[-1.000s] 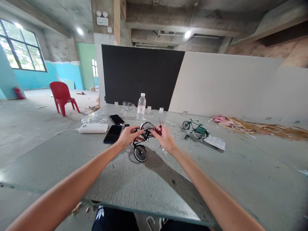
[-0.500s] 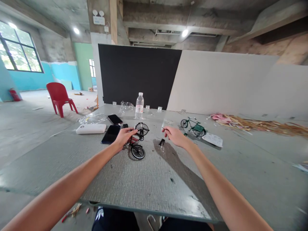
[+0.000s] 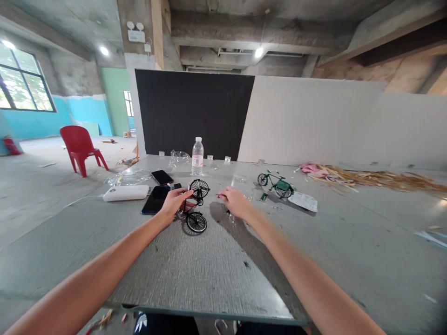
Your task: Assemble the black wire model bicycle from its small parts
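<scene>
A small black model bicycle point(image 3: 196, 222) is tilted on its side above the grey table point(image 3: 188, 270), its two wheels toward the middle. My left hand point(image 3: 174, 204) is closed on its frame from the left, thumb on top. To the right of the bicycle, my right hand point(image 3: 233, 200) is pinched around something thin, too small to name, and does not touch the bicycle. Small dark and clear pieces lie partly hidden beneath my right hand. A green model bicycle point(image 3: 275, 184) stands farther right, beside a white sheet point(image 3: 303, 202).
Two phones point(image 3: 156, 200) and a white power bank point(image 3: 125, 193) lie left of my left hand. A water bottle point(image 3: 197, 157) and clear plastic wrap point(image 3: 129, 177) are behind. Brown strips point(image 3: 377, 182) lie at the right. A red chair point(image 3: 81, 148) stands beyond the table.
My right hand has moved left, closer to the black bicycle, and now covers part of the small dark piece. The view has shifted slightly. My left hand keeps its hold.
</scene>
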The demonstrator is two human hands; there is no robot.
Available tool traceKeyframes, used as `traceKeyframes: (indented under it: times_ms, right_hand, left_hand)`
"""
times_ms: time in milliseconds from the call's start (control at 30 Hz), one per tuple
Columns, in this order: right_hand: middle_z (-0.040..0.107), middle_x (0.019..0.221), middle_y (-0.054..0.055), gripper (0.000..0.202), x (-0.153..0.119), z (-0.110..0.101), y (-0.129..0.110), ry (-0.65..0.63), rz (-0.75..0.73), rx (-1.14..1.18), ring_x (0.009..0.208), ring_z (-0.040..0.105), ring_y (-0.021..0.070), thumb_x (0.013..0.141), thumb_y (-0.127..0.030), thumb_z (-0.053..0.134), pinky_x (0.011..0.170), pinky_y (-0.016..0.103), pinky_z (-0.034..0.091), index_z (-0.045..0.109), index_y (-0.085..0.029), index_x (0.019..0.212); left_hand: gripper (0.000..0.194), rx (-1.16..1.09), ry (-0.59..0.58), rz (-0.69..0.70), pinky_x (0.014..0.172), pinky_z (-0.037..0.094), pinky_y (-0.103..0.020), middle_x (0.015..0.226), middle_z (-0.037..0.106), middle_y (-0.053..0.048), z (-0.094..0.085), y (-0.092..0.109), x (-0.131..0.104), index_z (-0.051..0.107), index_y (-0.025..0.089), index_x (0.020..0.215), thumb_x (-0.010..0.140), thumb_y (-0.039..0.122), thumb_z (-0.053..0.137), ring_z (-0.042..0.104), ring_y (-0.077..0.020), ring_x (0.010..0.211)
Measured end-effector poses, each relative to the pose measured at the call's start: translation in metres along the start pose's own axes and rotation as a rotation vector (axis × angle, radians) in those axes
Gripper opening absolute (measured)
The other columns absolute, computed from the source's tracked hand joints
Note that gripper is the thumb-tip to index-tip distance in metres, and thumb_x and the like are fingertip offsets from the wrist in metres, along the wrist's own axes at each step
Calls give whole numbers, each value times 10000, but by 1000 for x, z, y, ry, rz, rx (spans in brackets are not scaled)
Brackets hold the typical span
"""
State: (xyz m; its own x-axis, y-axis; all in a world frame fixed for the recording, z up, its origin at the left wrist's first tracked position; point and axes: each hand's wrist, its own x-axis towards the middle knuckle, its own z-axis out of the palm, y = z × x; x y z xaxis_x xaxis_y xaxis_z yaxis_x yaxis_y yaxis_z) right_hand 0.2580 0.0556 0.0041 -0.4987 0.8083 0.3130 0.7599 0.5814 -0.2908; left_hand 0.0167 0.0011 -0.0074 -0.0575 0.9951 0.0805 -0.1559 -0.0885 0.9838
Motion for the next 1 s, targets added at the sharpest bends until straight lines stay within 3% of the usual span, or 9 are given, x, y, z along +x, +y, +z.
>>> traceKeyframes:
  times_ms: [133, 367, 667, 1000]
  right_hand:
    - [685, 1110, 130, 329, 19, 9, -11, -67, -70, -63, 1006, 618, 238, 911, -120, 466, 841, 289, 422, 679, -180, 1155]
    - [706, 972, 106, 280, 43, 15, -6, -148, -114, -67, 826, 632, 206, 865, -78, 486, 689, 242, 403, 736, -190, 922]
    - [704, 1029, 120, 317, 35, 19, -9, -143, -135, -61, 897, 636, 224, 881, -96, 441, 756, 271, 424, 731, -170, 986]
    - [711, 1070, 104, 315, 21, 17, -24, -97, -57, -95, 924, 662, 203, 927, -161, 437, 828, 254, 444, 722, -156, 1060]
  left_hand:
    - [456, 5, -18, -9, 429, 427, -177, 971, 715, -126, 0, -4, 3, 658, 128, 946, 674, 472, 783, 715, -184, 636]
    - [435, -18, -21, -23, 415, 427, -177, 980, 714, -129, 1, -4, 5, 662, 124, 942, 680, 448, 787, 717, -185, 639]
    - [391, -5, -27, -18, 412, 418, -175, 980, 710, -135, 2, -1, 3, 657, 118, 935, 711, 418, 766, 717, -186, 633]
    - [385, 6, -25, -20, 422, 428, -174, 971, 709, -126, 0, -5, 6, 657, 122, 944, 718, 415, 765, 718, -190, 648]
